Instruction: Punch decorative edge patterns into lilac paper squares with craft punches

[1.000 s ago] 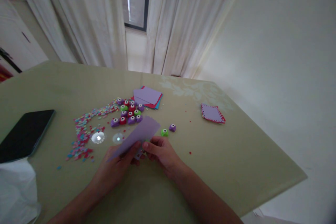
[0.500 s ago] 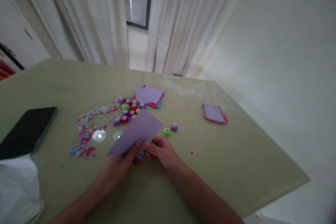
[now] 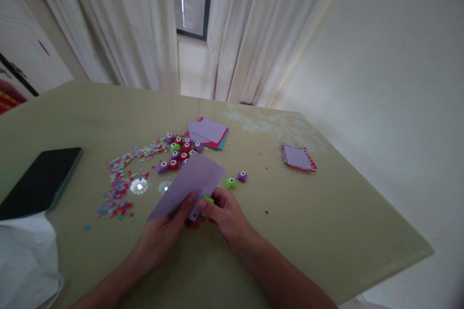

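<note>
My left hand [image 3: 165, 231] pinches the near edge of a lilac paper sheet [image 3: 190, 183], held tilted above the table. My right hand [image 3: 224, 215] is closed around a small green punch [image 3: 208, 198] right at that same edge of the sheet. Just beyond my right hand, a green punch [image 3: 231, 183] and a purple punch [image 3: 242, 176] lie loose on the table. A cluster of several purple, red and green punches [image 3: 179, 152] lies behind the sheet, partly hidden by it.
Coloured paper confetti [image 3: 121, 181] is scattered at left beside two shiny round discs [image 3: 138, 186]. A stack of coloured paper [image 3: 208, 133] lies further back, a trimmed lilac-and-red card [image 3: 299, 157] to the right. A dark tablet [image 3: 38, 181] and white cloth [image 3: 25, 260] occupy the olive table [image 3: 326, 231] at left.
The lilac sheet has tipped up steeper and shifted slightly right. My right hand now shows a green punch at the sheet's edge; the view has drifted a little.
</note>
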`<action>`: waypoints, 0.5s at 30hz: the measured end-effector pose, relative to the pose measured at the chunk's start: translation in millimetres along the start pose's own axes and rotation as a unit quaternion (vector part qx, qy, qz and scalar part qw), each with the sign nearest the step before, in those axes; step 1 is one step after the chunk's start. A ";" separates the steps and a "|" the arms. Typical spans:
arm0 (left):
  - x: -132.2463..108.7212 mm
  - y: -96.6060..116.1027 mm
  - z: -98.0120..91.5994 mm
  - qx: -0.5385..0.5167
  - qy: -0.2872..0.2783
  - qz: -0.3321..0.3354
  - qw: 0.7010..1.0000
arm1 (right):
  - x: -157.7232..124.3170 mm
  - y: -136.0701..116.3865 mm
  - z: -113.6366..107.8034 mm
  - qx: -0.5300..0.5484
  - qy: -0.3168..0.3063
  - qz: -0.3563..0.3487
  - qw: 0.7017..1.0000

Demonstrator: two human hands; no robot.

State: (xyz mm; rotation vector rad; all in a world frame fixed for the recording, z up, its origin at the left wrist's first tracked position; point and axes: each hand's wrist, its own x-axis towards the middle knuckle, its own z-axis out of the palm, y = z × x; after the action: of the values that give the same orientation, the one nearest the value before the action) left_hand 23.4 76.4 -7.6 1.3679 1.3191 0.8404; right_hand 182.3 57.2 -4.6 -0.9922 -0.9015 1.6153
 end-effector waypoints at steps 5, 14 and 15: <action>0.8 5.7 -2.6 -0.039 0.005 0.007 0.999 | -0.4 -6.9 -8.5 -0.046 0.019 0.014 0.999; 8.5 7.5 -7.5 -0.052 0.060 0.005 0.997 | 2.3 -8.5 -36.2 -0.567 0.094 -0.180 0.798; 9.6 7.8 -10.4 -0.047 0.075 0.007 0.996 | 4.2 -4.2 -36.7 -0.600 0.076 -0.193 0.773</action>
State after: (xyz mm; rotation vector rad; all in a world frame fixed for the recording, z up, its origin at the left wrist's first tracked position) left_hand 17.2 88.6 0.9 1.2618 1.3679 1.0175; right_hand 216.8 65.4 -15.8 -1.5807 -1.9393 0.4373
